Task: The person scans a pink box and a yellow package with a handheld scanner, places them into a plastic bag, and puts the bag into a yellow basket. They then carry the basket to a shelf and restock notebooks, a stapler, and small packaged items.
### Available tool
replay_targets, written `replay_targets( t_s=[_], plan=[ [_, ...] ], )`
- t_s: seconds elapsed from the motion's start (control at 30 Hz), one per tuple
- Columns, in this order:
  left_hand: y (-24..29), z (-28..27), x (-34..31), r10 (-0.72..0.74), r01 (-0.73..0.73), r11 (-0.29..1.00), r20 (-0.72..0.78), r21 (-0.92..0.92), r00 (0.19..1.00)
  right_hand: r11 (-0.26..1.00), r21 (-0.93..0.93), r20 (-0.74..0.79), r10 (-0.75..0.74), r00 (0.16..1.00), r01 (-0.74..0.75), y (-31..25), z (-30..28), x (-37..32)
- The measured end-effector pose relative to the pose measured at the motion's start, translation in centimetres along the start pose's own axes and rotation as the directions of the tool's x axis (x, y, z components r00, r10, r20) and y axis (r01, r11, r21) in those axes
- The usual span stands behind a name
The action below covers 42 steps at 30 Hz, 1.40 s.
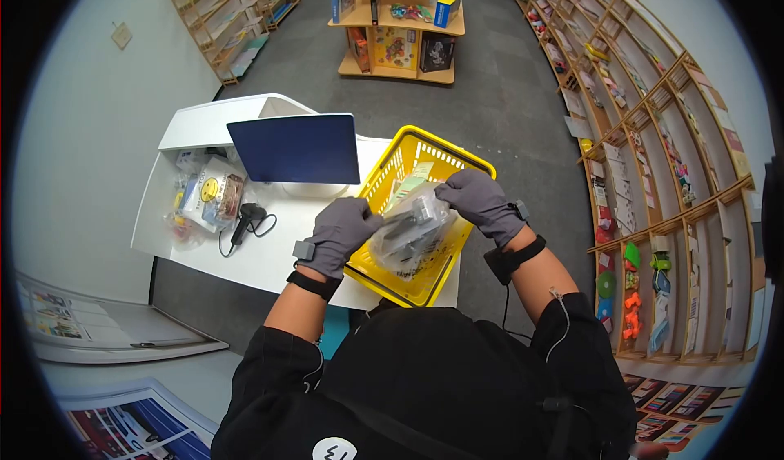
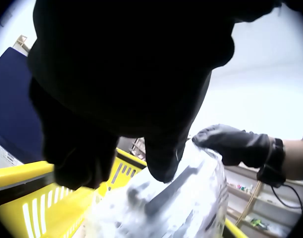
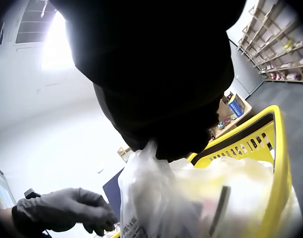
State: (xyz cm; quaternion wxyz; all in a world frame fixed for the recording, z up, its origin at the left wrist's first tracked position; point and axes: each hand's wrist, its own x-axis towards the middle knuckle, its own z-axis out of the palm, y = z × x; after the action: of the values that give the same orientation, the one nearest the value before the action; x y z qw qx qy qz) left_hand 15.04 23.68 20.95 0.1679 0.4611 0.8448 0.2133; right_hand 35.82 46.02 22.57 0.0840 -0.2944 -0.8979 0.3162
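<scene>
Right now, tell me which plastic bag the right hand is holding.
The translucent bag at the yellow basket: the right hand pinches its upper edge, whereas others, including the smiley-printed bag, lie untouched on the white counter.

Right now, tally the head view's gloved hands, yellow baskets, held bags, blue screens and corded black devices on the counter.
Gloved left hand and right hand: 2
Yellow basket: 1
Held plastic bag: 1
Blue screen: 1
Corded black device: 1
Total: 6

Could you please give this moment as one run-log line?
left hand: at bag, grip unclear | right hand: grips bag | bag: over basket | basket: on counter
</scene>
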Motion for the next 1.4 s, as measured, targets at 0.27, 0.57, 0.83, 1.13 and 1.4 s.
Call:
replay_targets(
  t_s=[0.27,0.57,0.83,1.13,1.4],
  plan=[
    [-1.7,6.5,-0.3,0.016,-0.074,0.99,0.435,0.116,0.9,0.987,0.078,-0.098,0.147,0.984,-0.139,4.3,1.5,0.9],
    [-2.8,4.1,0.7,-0.098,0.244,0.914,0.406,-0.325,0.909,0.942,0.276,-0.121,0.23,0.966,-0.19,5.1,-0.3,0.1],
    [3.3,-8.2,0.4,0.017,0.091,0.526,0.117,-0.846,0.993,0.821,0.479,-0.433,-0.087,0.897,0.31,4.9,-5.0,2.2],
    [3.2,-8.4,-0.2,-0.064,0.159,0.788,0.178,-0.595,0.982,0.93,0.264,-0.107,0.293,0.95,-0.257,-0.8,-6.3,1.0],
    [1.4,-6.6,0.2,-0.056,0.079,0.767,0.056,-0.636,0.997,0.959,0.283,-0.307,0.106,0.946,-0.016,-1.6,-6.5,0.3]
  ],
)
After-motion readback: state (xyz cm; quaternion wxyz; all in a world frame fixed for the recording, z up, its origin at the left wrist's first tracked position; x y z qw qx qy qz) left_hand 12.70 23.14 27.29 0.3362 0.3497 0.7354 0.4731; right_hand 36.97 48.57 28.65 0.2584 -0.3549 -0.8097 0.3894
